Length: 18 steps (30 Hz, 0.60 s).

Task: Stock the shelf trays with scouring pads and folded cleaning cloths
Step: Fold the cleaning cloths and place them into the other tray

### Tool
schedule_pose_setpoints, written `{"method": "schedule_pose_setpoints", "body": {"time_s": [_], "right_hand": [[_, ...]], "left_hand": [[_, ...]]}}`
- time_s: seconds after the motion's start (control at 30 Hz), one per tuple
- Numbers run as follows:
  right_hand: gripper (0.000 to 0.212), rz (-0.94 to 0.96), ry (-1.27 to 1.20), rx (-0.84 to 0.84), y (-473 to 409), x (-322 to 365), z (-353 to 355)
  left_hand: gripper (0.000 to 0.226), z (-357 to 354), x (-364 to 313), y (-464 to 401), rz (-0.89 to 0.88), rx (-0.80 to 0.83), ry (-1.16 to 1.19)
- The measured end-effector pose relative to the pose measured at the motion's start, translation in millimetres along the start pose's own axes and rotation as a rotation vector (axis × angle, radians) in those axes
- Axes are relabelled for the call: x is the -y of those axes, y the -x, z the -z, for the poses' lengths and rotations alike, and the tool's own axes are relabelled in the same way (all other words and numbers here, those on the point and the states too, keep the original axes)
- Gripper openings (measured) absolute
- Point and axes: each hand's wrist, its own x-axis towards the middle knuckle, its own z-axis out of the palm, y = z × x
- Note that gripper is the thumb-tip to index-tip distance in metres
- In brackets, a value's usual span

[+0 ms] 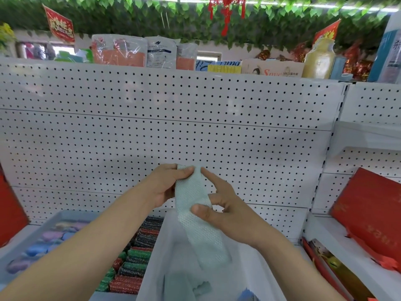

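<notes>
A white tray (152, 268) sat nearest, holding pale folded cloths (184, 283); left of it lay rows of red, green and black scouring pads (134, 263), then a tray of pastel sponges (43, 246). Above the white tray both hands held a pale green cloth (193, 192) upright: the left hand (167, 185) pinched its top edge, the right hand (223, 205) gripped its middle with thumb and curled fingers. Behind stood a white pegboard (173, 118), with packaged goods (160, 53) on top.

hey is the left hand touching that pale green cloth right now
Touching. The head view shows the left hand pinching the top edge of the pale green cloth between thumb and fingers.
</notes>
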Motion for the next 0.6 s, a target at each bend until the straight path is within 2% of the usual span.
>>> {"method": "schedule_pose_setpoints", "body": {"time_s": [0.1, 0.17, 0.23, 0.3, 0.4, 0.47, 0.6], "right_hand": [[0.018, 0.069, 0.019, 0.031, -1, 11, 7], [0.020, 0.110, -0.084, 0.034, -1, 18, 11], [0.022, 0.091, -0.235, 0.026, -2, 23, 16], [0.021, 0.051, -0.355, -0.053, -5, 23, 17], [0.019, 0.022, -0.420, -0.223, -13, 17, 16], [0.023, 0.009, -0.477, -0.269, -16, 14, 16], [0.022, -0.017, -0.559, -0.276, -18, 12, 17]], "left_hand": [[0.029, -2, 7, 3, 0.064, 0.038, -0.016], [0.026, -4, 13, 3, 0.131, 0.054, -0.050], [0.032, -5, 19, 3, 0.215, 0.054, -0.077], [0.038, -3, 28, 1, 0.267, 0.065, -0.076], [0.028, -4, 37, 7, 0.319, 0.082, 0.023], [0.019, -4, 41, 11, 0.284, 0.079, -0.005], [0.054, -7, 33, 24, 0.022, 0.084, -0.026]]}}
